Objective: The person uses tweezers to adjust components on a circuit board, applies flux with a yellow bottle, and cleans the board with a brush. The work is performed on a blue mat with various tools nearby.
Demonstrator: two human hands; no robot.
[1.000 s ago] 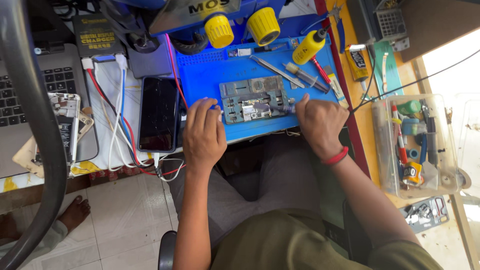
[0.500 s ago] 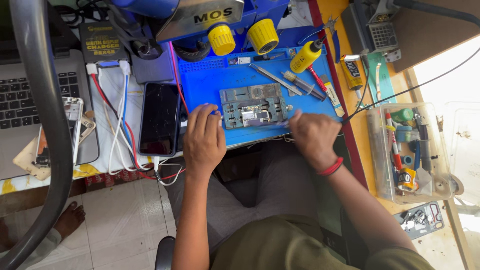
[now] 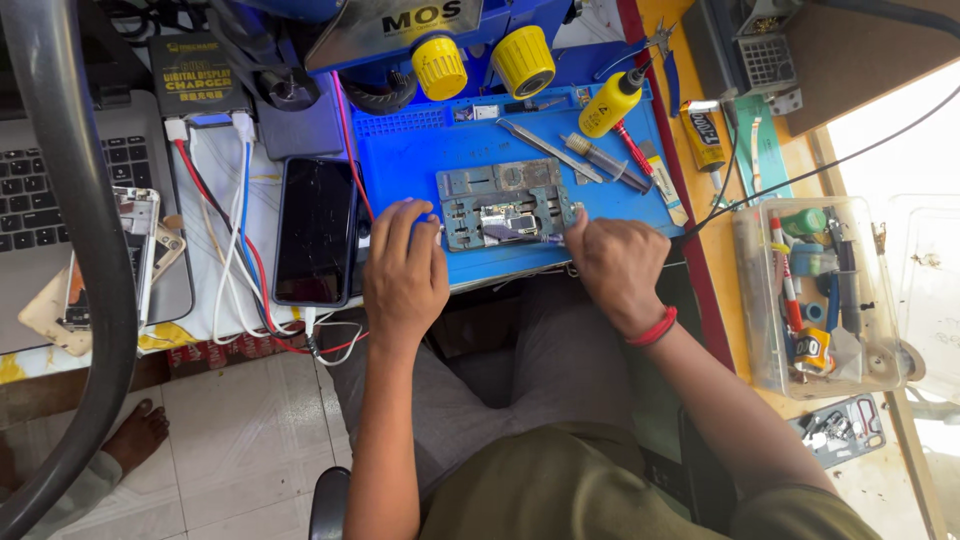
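Observation:
A grey metal holder with a small circuit board (image 3: 505,206) lies on a blue work mat (image 3: 420,160). My left hand (image 3: 405,275) rests at the mat's front edge, left of the holder, its fingers curled round a thin tool whose tip points at the board. My right hand (image 3: 615,262) sits at the holder's right end, fingers closed against its edge; whether it holds a tool is hidden. A red band circles the right wrist.
A black phone (image 3: 316,230) lies left of the mat beside red and white cables (image 3: 245,260). A laptop (image 3: 45,200) and an opened phone frame (image 3: 105,260) are far left. Tweezers, a yellow bottle (image 3: 612,102) and a clear tool box (image 3: 820,290) lie right.
The view has shifted slightly. Both hands stay at the holder, with the right hand drawn a little closer to its right end.

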